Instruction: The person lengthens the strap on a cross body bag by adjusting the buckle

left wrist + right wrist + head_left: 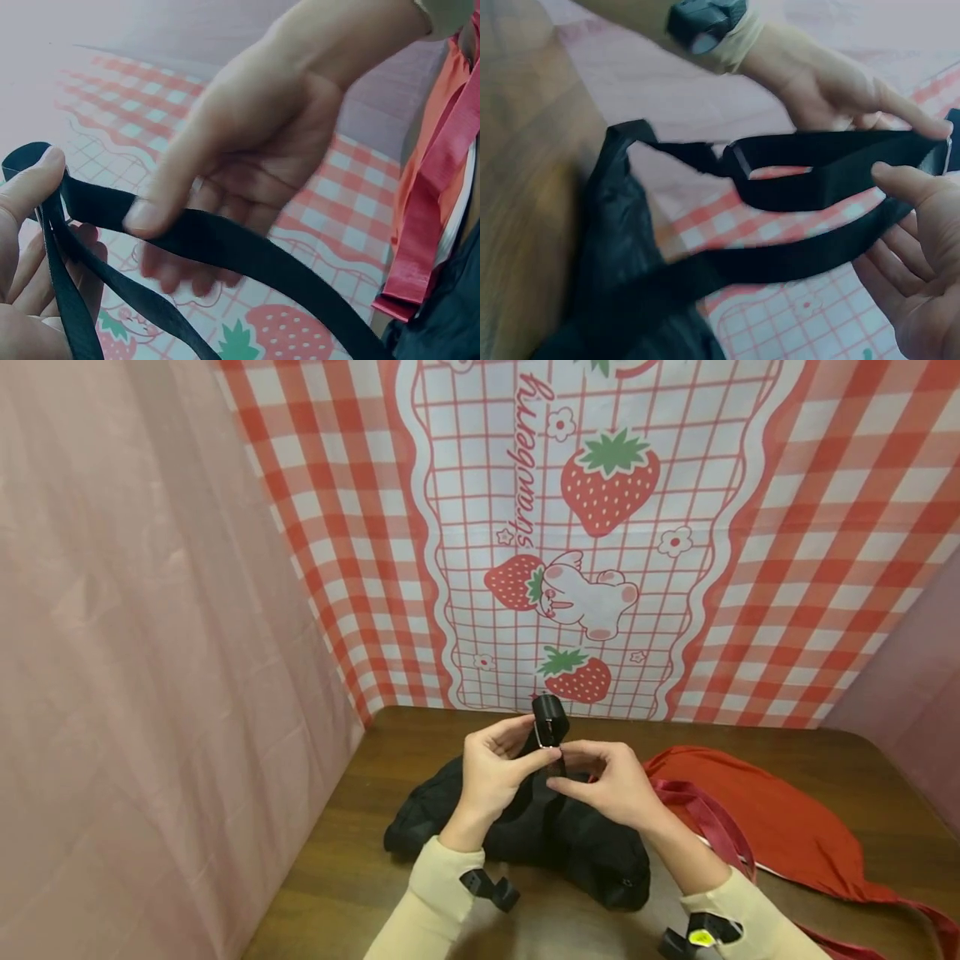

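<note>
A black fabric bag [600, 860] lies on the wooden table, its black webbing strap [551, 714] lifted above it. My left hand [491, 772] pinches the strap where it loops through a thin metal slider [63, 196]. From the other side my right hand [613, 783] pinches the strap between thumb and fingers, close to the left fingertips. In the right wrist view a second slider [739, 160] joins the doubled strap nearer the bag. Two lengths of webbing hang below the left hand in the left wrist view.
To the right lies a red bag [772, 818] with a dark red strap [708, 822], close beside the black bag. A strawberry-print checked cloth [465, 527] hangs at the table's back edge. Pink curtain [150, 635] borders the left side.
</note>
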Tool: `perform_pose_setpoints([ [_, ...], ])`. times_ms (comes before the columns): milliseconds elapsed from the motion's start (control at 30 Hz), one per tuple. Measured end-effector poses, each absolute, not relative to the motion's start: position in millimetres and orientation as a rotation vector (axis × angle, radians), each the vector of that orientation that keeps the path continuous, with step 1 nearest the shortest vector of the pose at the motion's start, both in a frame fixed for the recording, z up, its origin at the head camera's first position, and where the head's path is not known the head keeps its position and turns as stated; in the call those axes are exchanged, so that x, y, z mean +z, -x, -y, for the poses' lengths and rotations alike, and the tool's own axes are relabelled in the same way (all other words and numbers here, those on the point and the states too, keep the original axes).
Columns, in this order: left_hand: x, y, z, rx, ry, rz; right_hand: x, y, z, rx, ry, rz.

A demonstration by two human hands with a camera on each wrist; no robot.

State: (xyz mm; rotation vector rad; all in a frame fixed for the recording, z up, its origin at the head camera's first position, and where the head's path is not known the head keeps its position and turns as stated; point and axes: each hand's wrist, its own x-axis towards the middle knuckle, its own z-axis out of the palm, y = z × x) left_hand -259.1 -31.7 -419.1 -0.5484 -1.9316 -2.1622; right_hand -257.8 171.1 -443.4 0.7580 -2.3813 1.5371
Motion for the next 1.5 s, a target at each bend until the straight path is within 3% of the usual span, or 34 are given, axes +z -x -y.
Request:
perform_pose_setpoints([
  [333,-417,260,29,-2.176,0.549,1.945,-449,261,-171,1.672,-0.892,2.083],
  [633,-414,261,33,-2.179,0.527,1.935,-462,259,-176,1.519,-0.855,2.119],
  [1500,-420,258,29,-2.248,0.57,1.863,-453,259,-164,1.519,-0.867,2.053],
])
